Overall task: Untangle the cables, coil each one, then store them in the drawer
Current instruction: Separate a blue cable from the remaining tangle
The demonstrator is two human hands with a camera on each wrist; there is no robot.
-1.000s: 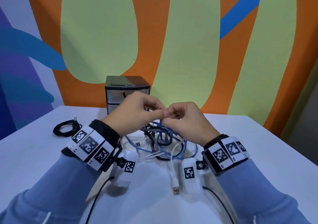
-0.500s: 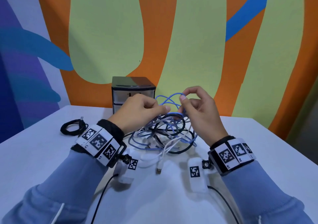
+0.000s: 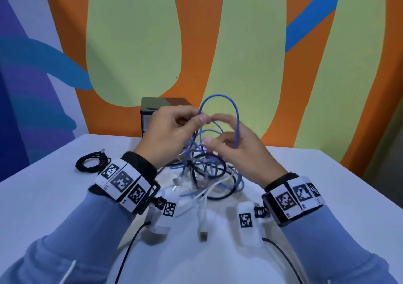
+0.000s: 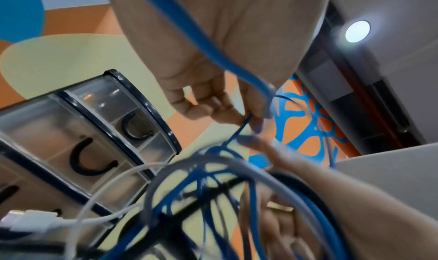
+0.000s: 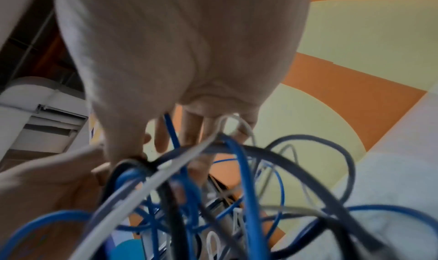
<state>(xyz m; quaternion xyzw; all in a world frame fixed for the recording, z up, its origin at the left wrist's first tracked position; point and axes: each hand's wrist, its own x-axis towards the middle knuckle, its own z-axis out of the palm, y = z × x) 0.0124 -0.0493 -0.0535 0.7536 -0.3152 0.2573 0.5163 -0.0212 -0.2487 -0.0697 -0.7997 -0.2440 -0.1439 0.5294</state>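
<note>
Hands meet at the centre of the head view, raised above a white table [image 3: 65, 196]. The left hand [image 3: 168, 135] has its thumb and forefinger pinched on a blue cable [image 3: 236, 118], at the left foot of a loop that arches up past both hands. In the left wrist view that same pinch shows near mid-frame, the cable [image 4: 201, 39] running down across the palm to the fingertips [image 4: 255, 121]. The right hand [image 3: 242, 150], just right of the left one, has its fingers loosely curled with the loop's right strand passing across them; whether it truly grips the strand cannot be told, as the fingers are blurred. The right wrist view shows a blue strand [image 5: 170, 131] running between its fingers [image 5: 192, 127].

Below the hands, in the middle of the frame, lies the tangle [image 3: 209, 174]: blue, black and white cables heaped together on the table, part of it lifted toward the hands. A white cable [image 3: 202, 205] trails from it toward the lower centre and ends in a USB plug [image 3: 203, 235].

At the left of the frame a black coil [image 3: 91, 161] lies on the table, well apart from the tangle. Behind the left hand, against the painted wall, stands the drawer unit [image 3: 152, 107]; the left wrist view shows its clear-fronted drawers [image 4: 94, 133] with dark curved handles, all pushed in.
</note>
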